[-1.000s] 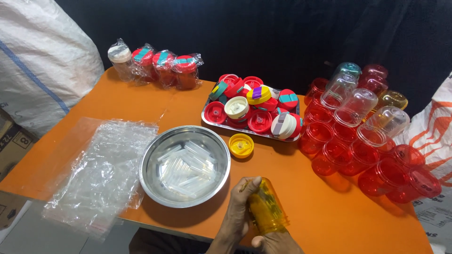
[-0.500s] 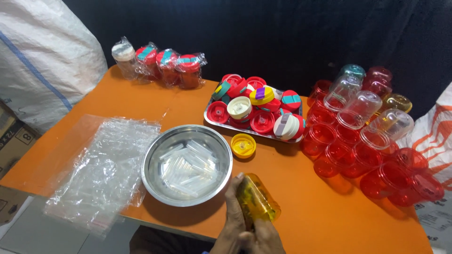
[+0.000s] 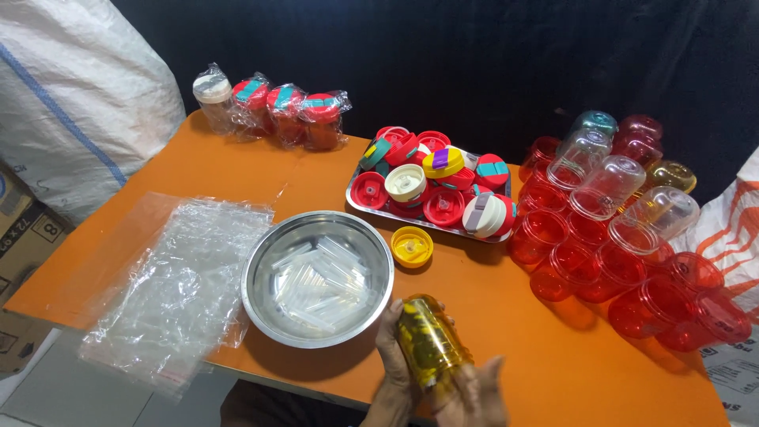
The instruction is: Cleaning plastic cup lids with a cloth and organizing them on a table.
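**Both hands grip a yellow jar just beside the steel bowl**

The left hand (image 3: 393,348) and right hand (image 3: 474,395) are closed around a clear yellow jar (image 3: 427,340), held tilted at the near edge of the orange worktop (image 3: 506,316), its open mouth pointing away toward the bowl (image 3: 318,277). The jar sits just right of the bowl's near rim; whether it touches the rim cannot be told.

The bowl holds a heap of small clear tubes (image 3: 316,278). Left of the bowl lies a pile of clear plastic bags (image 3: 178,285), one edge tucked under the rim. Just beyond the bowl on its right lies a single yellow lid (image 3: 411,245). Past that lid stands a tray (image 3: 360,204) heaped with red, white and yellow lids. Well right of the bowl is a stack of red and clear jars (image 3: 617,237), lying on their sides. Far behind the bowl, at the worktop's back edge, stand four wrapped jars (image 3: 273,107).
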